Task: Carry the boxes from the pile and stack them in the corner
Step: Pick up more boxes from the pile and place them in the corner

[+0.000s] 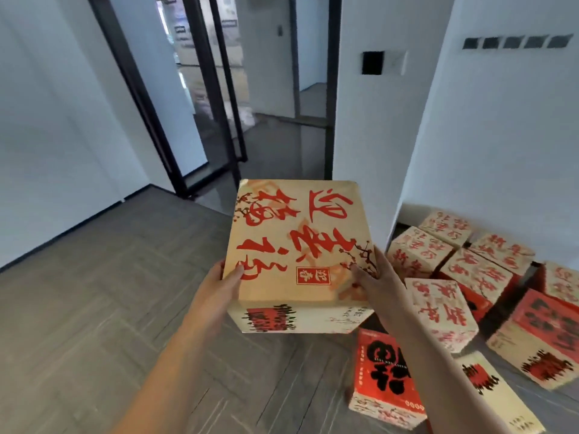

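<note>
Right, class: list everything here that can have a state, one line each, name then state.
held box: lifted off the floor, top face up.
left grip: holds the held box's left side.
right grip: holds its right side.
pile of boxes: on the floor by the wall, untidy, some tilted.

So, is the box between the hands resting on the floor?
No, the left hand and right hand hold the box above the floor.

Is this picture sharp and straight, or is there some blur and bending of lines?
Head view: the wide lens bends the black door frame; head view: the wall switches at top right are smeared; head view: the carried box is fairly sharp, in soft even light.
</note>
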Tool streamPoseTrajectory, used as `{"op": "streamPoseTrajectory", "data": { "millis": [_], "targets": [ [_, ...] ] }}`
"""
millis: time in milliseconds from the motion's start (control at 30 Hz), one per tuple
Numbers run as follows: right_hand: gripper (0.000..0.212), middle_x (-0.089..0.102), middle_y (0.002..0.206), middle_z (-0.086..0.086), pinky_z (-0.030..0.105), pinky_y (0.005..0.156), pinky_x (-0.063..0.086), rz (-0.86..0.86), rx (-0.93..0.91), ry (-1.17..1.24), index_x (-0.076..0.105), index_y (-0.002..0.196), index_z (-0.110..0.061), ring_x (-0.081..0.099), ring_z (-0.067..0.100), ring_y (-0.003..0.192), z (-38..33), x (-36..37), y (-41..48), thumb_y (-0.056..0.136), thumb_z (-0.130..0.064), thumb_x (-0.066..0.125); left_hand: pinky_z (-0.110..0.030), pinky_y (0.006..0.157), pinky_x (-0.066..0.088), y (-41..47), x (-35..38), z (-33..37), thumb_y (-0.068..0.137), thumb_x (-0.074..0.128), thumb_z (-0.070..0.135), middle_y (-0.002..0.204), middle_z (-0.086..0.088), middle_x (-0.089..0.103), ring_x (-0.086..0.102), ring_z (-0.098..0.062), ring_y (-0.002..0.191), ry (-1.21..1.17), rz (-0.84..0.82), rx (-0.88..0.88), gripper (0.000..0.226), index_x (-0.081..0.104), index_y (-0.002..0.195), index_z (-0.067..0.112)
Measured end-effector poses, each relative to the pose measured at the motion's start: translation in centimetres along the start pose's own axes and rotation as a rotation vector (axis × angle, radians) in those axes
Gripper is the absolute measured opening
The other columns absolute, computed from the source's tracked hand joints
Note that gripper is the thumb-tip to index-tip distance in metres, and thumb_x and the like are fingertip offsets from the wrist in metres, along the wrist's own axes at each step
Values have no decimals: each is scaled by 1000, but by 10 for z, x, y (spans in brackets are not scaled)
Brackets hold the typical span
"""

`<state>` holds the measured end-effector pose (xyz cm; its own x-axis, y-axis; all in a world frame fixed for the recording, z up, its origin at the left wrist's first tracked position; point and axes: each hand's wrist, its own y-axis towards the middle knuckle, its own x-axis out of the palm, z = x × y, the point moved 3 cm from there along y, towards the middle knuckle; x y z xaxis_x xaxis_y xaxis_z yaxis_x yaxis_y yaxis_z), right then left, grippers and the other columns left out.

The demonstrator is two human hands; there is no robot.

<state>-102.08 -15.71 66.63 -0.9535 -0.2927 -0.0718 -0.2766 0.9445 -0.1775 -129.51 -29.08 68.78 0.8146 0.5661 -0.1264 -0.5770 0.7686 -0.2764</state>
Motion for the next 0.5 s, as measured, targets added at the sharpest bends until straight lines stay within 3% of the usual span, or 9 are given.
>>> {"op": "streamPoseTrajectory", "data": {
  "millis": [33, 100, 167, 233, 333, 500],
  "targets": [
    [34, 79, 109, -3, 47, 79, 66, -41, -7, -17, 57, 128, -40, 80, 23, 88, -5, 27, 2, 103, -18, 63, -46, 93, 55, 1, -25, -4, 99, 61, 42, 111, 8, 77, 73, -17, 103, -32, 35, -5, 33, 58, 128, 26],
    [31, 77, 106, -7, 32, 68, 66, -100, -16, -54, 55, 125, -40, 79, 15, 85, -15, 84, 5, 104, -17, 62, -53, 99, 53, 3, -77, -14, 100, 58, 44, 110, 9, 78, 73, -20, 104, -89, 106, -29, 32, 59, 129, 30],
    [35, 75, 115, -8, 24, 61, 62, -180, -22, -74, 52, 133, -38, 78, 9, 88, -21, 146, 6, 104, -20, 63, -54, 99, 53, 4, -131, -24, 102, 56, 40, 108, 6, 78, 74, -22, 102, -158, 190, -41, 29, 59, 129, 30],
    [42, 71, 120, -11, 27, 64, 62, -235, -25, -100, 49, 139, -37, 74, 7, 94, -29, 213, 3, 102, -25, 65, -54, 97, 54, 4, -188, -32, 102, 56, 36, 109, 4, 78, 74, -23, 102, -226, 257, -36, 33, 57, 134, 30],
    [50, 70, 124, -13, 43, 86, 60, -294, -22, -132, 47, 143, -42, 69, 13, 110, -40, 314, -5, 99, -33, 70, -53, 95, 56, 5, -278, -39, 104, 54, 32, 110, 4, 78, 75, -22, 102, -275, 314, -19, 32, 55, 135, 36],
    [46, 75, 115, -19, 55, 97, 57, -429, -60, -175, 52, 138, -48, 73, 10, 108, -55, 466, -22, 98, -37, 71, -34, 75, 54, 0, -417, -40, 105, 51, 28, 107, 6, 78, 73, -16, 100, -310, 459, 21, 23, 56, 125, 39]
  ]
}}
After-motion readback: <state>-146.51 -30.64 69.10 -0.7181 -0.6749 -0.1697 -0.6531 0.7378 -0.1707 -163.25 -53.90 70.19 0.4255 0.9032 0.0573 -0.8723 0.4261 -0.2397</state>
